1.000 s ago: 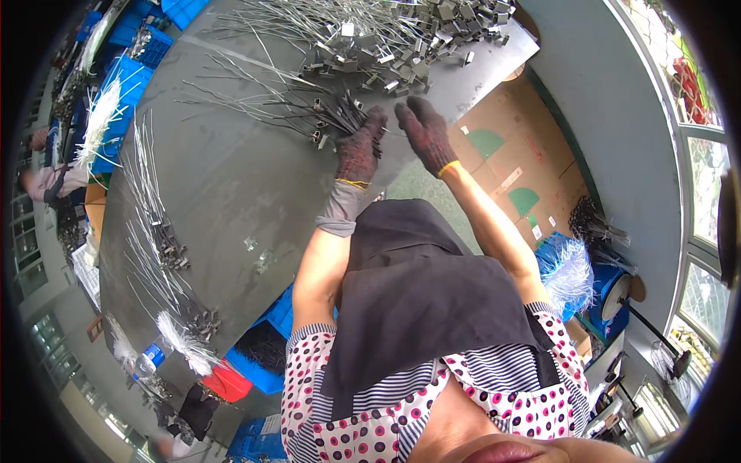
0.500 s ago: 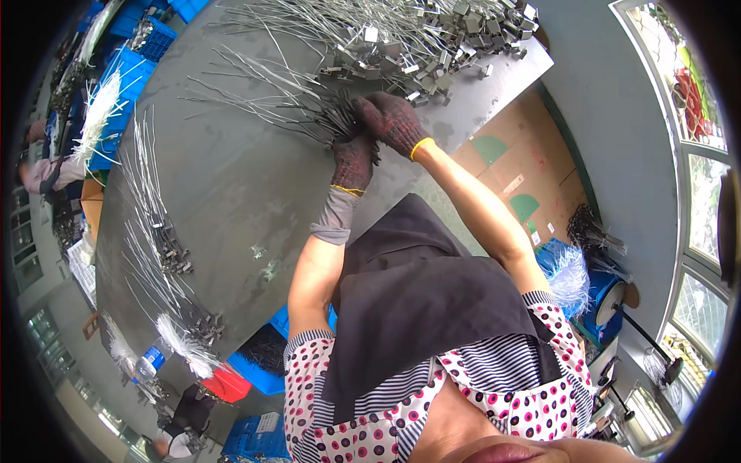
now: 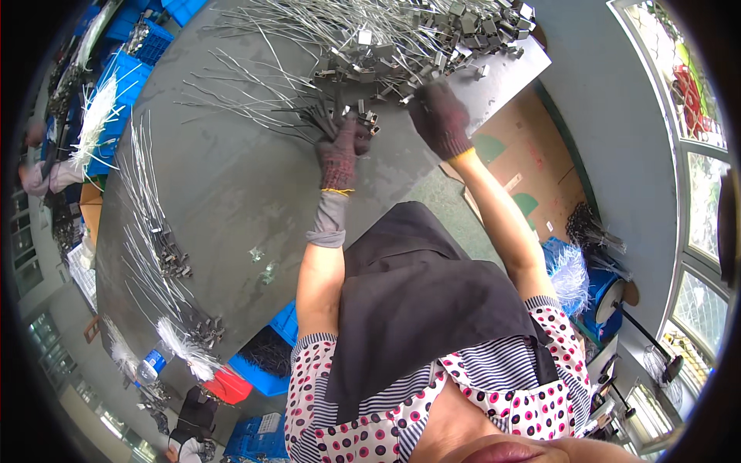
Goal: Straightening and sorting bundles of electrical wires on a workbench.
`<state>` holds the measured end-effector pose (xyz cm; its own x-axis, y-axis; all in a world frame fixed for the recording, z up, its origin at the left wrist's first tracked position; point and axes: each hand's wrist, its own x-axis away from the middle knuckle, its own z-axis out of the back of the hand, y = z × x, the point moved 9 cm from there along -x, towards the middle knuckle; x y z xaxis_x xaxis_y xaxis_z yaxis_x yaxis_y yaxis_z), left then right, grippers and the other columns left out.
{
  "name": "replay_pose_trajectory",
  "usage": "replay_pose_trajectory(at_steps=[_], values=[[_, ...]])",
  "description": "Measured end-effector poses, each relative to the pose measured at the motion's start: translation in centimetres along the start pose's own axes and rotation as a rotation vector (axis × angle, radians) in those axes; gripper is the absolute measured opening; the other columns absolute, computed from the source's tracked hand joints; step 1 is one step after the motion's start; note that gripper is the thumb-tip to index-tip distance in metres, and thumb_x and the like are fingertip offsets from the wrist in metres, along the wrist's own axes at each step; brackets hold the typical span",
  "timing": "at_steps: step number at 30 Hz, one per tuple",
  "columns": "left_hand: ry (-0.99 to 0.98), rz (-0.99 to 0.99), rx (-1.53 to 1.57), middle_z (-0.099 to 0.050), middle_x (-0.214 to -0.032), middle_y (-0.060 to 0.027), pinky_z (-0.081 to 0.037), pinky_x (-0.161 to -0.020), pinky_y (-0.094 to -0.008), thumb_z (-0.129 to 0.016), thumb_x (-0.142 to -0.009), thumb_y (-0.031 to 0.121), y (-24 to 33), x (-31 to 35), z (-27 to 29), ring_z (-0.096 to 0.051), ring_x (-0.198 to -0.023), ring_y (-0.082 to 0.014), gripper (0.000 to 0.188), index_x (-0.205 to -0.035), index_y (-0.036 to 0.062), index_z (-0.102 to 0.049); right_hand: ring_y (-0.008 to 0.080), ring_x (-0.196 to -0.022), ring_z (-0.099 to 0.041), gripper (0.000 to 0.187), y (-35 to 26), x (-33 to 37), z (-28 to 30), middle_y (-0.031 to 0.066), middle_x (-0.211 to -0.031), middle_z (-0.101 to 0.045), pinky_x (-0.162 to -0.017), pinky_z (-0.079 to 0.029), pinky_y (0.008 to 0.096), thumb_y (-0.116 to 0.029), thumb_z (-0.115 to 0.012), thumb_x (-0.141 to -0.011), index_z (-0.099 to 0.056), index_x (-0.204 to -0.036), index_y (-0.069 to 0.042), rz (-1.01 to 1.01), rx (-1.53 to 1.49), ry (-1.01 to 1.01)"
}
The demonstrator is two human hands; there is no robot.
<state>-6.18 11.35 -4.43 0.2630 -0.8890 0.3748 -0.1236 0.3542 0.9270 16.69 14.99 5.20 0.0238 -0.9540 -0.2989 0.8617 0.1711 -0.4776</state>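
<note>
My left hand (image 3: 338, 154), in a dark knitted glove with a yellow cuff edge, is closed around a bundle of wires (image 3: 312, 119). Dark sleeves and small metal end pieces show at the hand, and the pale wire tails fan out to the left over the table. My right hand (image 3: 441, 122), gloved the same way, is apart from the left one, at the near edge of a big pile of metal-ended wires (image 3: 432, 54). Motion blurs its fingers, so whether they hold anything is unclear.
The grey table (image 3: 216, 170) carries more wire bundles (image 3: 158, 231) along its left side. Blue crates (image 3: 127, 81) stand beyond that edge, with a red container (image 3: 228, 384) at lower left. Flattened cardboard (image 3: 540, 154) lies right of the table, beside the wall.
My right hand has come off the bundle and moved right and slightly up, to the pile's edge. My left hand has shifted slightly left, still holding the bundle.
</note>
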Motion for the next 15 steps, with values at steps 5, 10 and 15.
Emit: replay_pose_trajectory(at_steps=[5,10,15], values=[[-0.384,0.236,0.398,-0.074,-0.091,-0.0080,-0.059,-0.063,-0.0318,-0.070,-0.092,0.020,-4.8,3.0,-9.0,-0.070,-0.072,-0.0145,0.023,-0.104,-0.0004,-0.070,0.0351,-0.088,-0.069,0.034,5.6,10.7,3.9,0.0204,-0.096,-0.070,-0.080,-0.053,0.0452,-0.021,-0.058,-0.089,-0.059,-0.121,-0.008,-0.417,-0.427,-0.090],[-0.573,0.182,0.429,-0.069,-0.104,-0.0164,-0.059,-0.087,-0.0498,-0.067,-0.093,0.017,-6.8,2.9,-15.0,-0.069,-0.095,-0.0309,0.033,-0.121,0.0002,-0.062,0.0375,-0.087,-0.068,0.032,10.2,28.1,5.3,0.0232,-0.094,-0.068,-0.078,-0.051,0.0437,-0.022,-0.051,-0.091,-0.063,-0.115,-0.006,-0.622,-0.465,-0.518],[-0.556,0.434,0.743,-0.067,-0.102,-0.0154,-0.057,-0.092,-0.0553,-0.062,-0.097,0.015,-6.1,4.8,-16.1,-0.068,-0.094,-0.0330,0.021,-0.114,0.0018,-0.062,0.0346,-0.090,-0.069,0.030,11.0,39.2,8.3,0.0221,-0.093,-0.069,-0.078,-0.051,0.0416,-0.025,-0.054,-0.092,-0.064,-0.111,-0.004,-0.875,-0.342,-0.495]])
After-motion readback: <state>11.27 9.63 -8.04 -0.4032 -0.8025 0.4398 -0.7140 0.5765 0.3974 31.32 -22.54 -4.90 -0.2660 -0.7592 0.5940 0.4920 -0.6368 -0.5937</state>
